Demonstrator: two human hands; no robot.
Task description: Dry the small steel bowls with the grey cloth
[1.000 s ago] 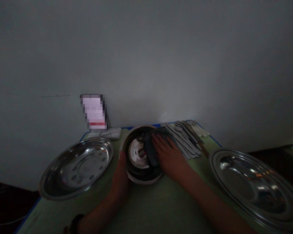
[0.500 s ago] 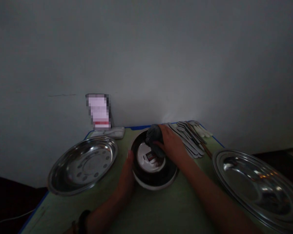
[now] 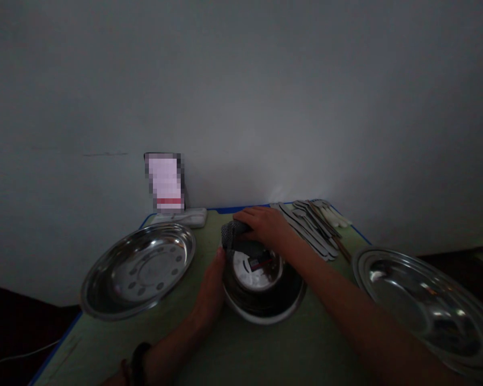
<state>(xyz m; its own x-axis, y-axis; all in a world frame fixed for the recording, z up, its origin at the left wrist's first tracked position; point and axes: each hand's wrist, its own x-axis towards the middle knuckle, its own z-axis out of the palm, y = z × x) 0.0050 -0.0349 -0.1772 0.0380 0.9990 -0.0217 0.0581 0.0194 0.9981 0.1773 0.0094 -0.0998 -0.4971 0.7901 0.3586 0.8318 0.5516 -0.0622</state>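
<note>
Bowl [image 3: 261, 311] beside and beneath hands [image 3: 261, 225]

One table [image 3: 241, 356], green top, blue edging, far edge against a wall [image 3: 265, 107]. Midway between its left and right edges: one metal bowl [image 3: 261, 281], label inside; left hand [image 3: 213, 279] touching its left side, fingers partly hidden; right hand [image 3: 263, 228] gripping a grey cloth [image 3: 241, 245] at the bowl's far rim. Left edge: one shiny basin [image 3: 145, 273]. Far left corner: phone [image 3: 165, 182], upright, screen blurred; white case [image 3: 199, 217] before it. Far right corner: knives [image 3: 306, 233], chopsticks [image 3: 343, 251], white-handled cutlery [image 3: 336, 217]. Right edge: second basin [image 3: 426, 316]. Dark wristband [image 3: 138, 364], left wrist.
</note>
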